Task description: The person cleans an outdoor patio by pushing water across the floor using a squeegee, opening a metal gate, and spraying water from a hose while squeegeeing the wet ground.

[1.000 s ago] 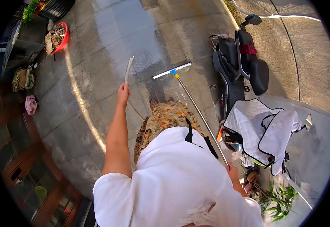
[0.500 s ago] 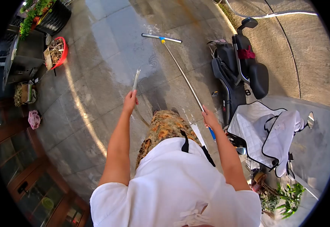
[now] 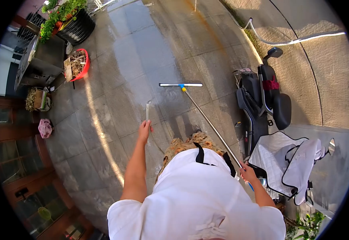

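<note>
My left hand is closed around a pale hose, its open end pointing forward over the floor. The rest of that hose trails back beside my legs. In my right hand is the metal pole of a long-handled floor squeegee, gripped near its blue end at my side. The squeegee's wide blade lies across the wet paving ahead of me, joined to the pole by a blue and yellow fitting.
To the right stands a black scooter with a white quilted cover. On the left are a red basin of wood pieces, a black planter, a pink bag and wooden glazed doors. Another white hose crosses the concrete.
The squeegee blade has come back toward me, and my right hand has drawn the pole back to my right side. The hose stays in my left hand. The camera view has shifted.
</note>
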### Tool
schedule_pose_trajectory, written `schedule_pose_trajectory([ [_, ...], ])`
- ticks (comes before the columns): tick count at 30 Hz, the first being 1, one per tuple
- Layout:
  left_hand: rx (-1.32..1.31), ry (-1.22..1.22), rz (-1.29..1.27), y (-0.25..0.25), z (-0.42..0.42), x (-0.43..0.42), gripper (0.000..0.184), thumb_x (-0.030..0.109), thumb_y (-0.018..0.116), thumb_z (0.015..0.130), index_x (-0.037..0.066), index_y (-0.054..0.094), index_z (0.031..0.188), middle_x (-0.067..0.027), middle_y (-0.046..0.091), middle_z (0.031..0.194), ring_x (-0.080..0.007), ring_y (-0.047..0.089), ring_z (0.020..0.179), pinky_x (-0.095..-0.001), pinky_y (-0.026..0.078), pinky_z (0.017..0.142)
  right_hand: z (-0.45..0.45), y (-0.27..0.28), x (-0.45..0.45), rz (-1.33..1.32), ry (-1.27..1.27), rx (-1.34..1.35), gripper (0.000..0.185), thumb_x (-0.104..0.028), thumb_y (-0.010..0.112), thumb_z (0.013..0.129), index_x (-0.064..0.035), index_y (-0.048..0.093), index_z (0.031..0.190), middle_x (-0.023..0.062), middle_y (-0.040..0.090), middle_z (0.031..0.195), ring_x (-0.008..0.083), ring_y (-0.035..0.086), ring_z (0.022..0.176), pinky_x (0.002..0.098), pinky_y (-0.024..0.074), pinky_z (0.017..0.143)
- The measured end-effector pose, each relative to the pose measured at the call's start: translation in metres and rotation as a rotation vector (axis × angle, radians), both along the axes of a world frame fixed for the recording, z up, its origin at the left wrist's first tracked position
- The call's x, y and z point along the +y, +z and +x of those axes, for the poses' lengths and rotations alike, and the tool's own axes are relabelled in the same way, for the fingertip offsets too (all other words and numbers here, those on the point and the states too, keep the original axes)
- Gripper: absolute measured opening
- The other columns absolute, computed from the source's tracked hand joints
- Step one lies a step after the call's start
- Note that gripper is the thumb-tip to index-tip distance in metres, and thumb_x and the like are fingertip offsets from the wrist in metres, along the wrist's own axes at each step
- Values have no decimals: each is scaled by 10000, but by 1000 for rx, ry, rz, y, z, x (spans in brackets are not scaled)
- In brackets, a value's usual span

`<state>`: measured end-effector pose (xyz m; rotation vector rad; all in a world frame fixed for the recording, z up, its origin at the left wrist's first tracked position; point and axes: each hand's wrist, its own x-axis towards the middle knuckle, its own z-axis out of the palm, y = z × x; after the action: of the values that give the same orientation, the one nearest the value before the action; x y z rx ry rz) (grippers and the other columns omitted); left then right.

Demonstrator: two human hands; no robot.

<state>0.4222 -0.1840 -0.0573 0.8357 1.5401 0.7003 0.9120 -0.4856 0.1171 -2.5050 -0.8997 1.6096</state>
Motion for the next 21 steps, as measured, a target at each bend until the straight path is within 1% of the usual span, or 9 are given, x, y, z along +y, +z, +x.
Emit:
schedule_pose_trajectory([
  [2,-11,64,3,-9,-3,15,337,370,537,919,47,589,840,-39,537,616,-132,505,556,-280,390,551,25,-20,5,77,140,-113,439,-233,565,891,-274,514,1325,147,618,640,250,607,531,359,504,537],
  [4,25,136,-6,-16,-5,31,339,365,553,913,42,583,814,-38,535,610,-133,506,536,-283,390,535,40,-34,41,196,265,-197,439,-244,566,879,-265,520,1315,196,661,790,349,644,700,401,510,678],
  [6,65,170,-12,-20,-1,59,341,358,561,909,41,572,785,-38,533,604,-133,505,515,-290,391,507,50,-58,100,125,278,-192,439,-260,569,880,-267,517,1316,201,664,889,383,636,816,426,496,736],
  [9,124,229,29,-16,13,101,343,345,576,903,40,551,745,-37,533,597,-128,494,474,-287,394,451,39,-78,222,101,330,-151,468,-260,566,884,-267,480,1344,218,655,914,384,635,856,433,494,752],
  [10,144,266,8,-7,19,113,346,339,576,903,39,540,734,-39,531,593,-124,495,476,-278,395,445,52,-119,250,318,463,-136,490,-194,542,920,-260,429,1392,58,516,549,168,499,410,333,458,395],
  [12,179,339,12,4,29,148,321,324,577,904,34,551,770,-41,535,602,-119,497,483,-270,400,442,38,-118,340,214,448,-71,491,-195,539,922,-255,424,1395,76,538,571,174,516,421,340,461,399],
  [15,203,436,52,20,35,192,269,295,583,901,30,596,945,-44,555,645,-116,506,501,-269,410,452,42,-147,436,487,743,-204,480,-201,534,926,-252,430,1392,94,564,601,184,531,427,341,457,396],
  [18,195,523,60,32,45,218,340,256,594,890,51,575,1160,-51,584,704,-121,528,540,-279,427,487,40,-111,498,290,724,-65,467,-212,517,939,-256,424,1394,116,588,633,196,547,433,342,456,395],
  [21,262,599,65,6,41,218,425,228,598,876,61,529,1261,-71,618,763,-148,570,614,-316,463,568,46,-58,520,88,688,35,457,-220,499,957,-274,414,1403,61,505,575,145,477,407,319,425,378],
])
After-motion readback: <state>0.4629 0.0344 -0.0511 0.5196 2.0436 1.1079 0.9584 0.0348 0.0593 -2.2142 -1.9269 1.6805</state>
